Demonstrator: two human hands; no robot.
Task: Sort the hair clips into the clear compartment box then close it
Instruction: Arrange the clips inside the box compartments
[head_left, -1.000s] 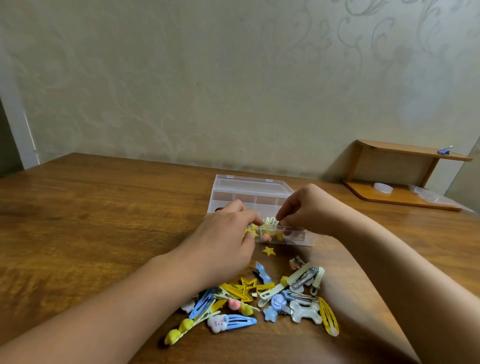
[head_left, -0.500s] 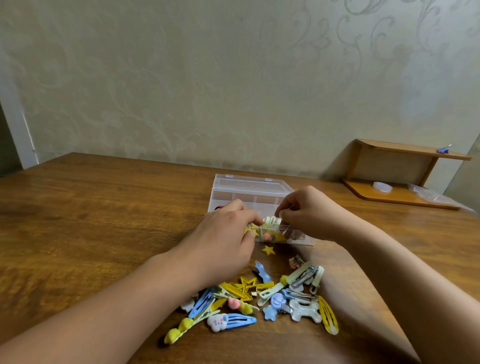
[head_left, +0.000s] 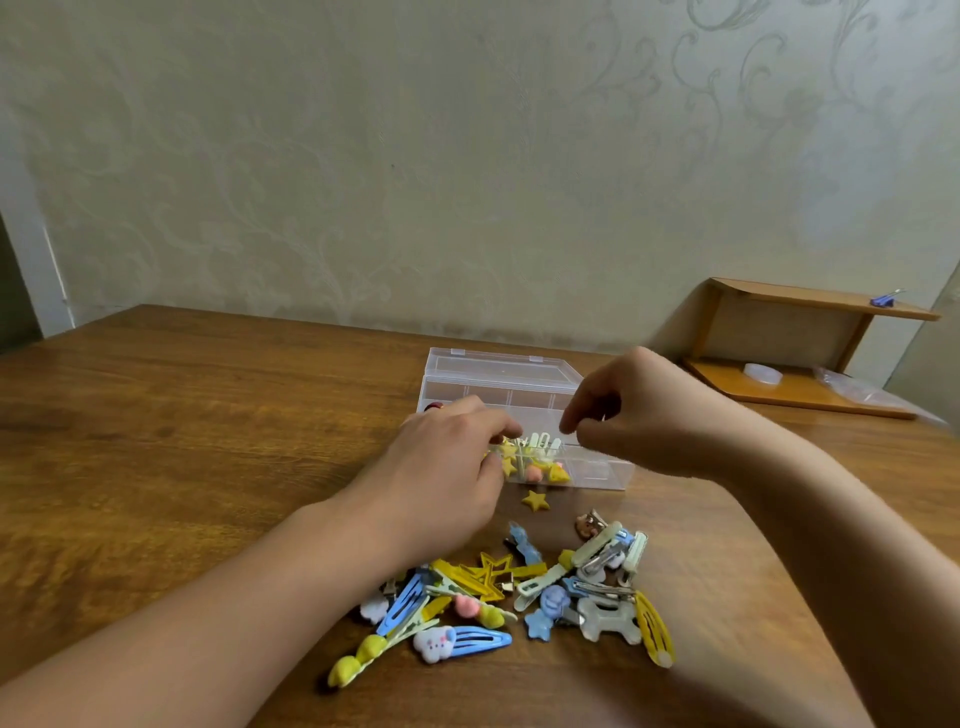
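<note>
- Hair clips (head_left: 511, 597) lie mostly in a loose heap on the near part of the wooden table (head_left: 156, 441); a few, yellow and pale green, already sit in a near compartment of the clear compartment box (head_left: 524, 415), which stands just beyond the heap with its lid (head_left: 501, 366) open to the far side.
- Left hand (head_left: 441, 478) rests at the box's near-left corner, fingers curled over the rim; whether it pinches a clip I cannot tell.
- Right hand (head_left: 644, 415) hovers above the box, thumb and forefinger drawn together; nothing shows between them.
- Risks, as I judge them: the pale green clips (head_left: 543, 446) stand above the rim and could stop the lid closing; the light box could slide or tip under a push; a forearm could sweep the heap.
- A small yellow star (head_left: 535, 500) lies alone on the table, just near of the box and easy to miss.
- The left hand hides the box's near-left compartments, and a red thing (head_left: 432, 407) peeping out behind it is too hidden to name.
</note>
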